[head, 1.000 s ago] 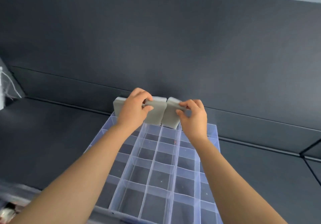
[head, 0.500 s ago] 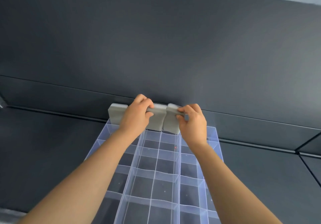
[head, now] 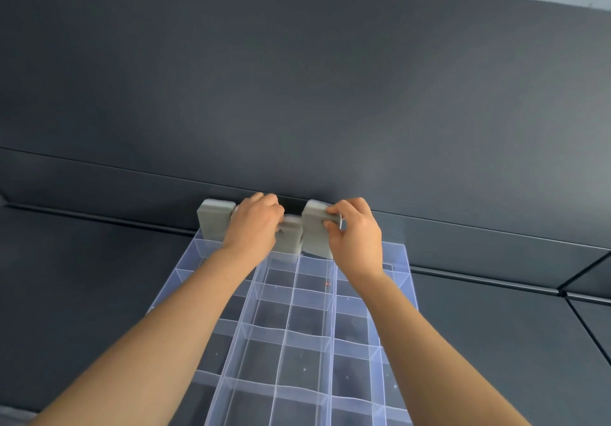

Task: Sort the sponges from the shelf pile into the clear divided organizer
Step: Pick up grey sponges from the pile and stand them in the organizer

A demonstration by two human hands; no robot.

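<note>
The clear divided organizer (head: pixel 291 326) lies on a dark shelf surface, its far end near the back wall. Three grey sponges stand on edge in its far row. The left sponge (head: pixel 214 222) stands free at the far left corner. My left hand (head: pixel 256 223) grips the middle sponge (head: pixel 291 237), which sits lower than the others. My right hand (head: pixel 355 233) pinches the top of the right sponge (head: pixel 314 230). The other compartments that I can see hold nothing.
A dark back wall (head: pixel 297 94) rises right behind the sponges. The dark shelf surface (head: pixel 82 276) stretches left and right of the organizer, with a seam (head: pixel 582 300) at the right.
The view has moved closer to the far end. My left hand has pushed the middle sponge down into its compartment. My right hand still holds the right sponge upright.
</note>
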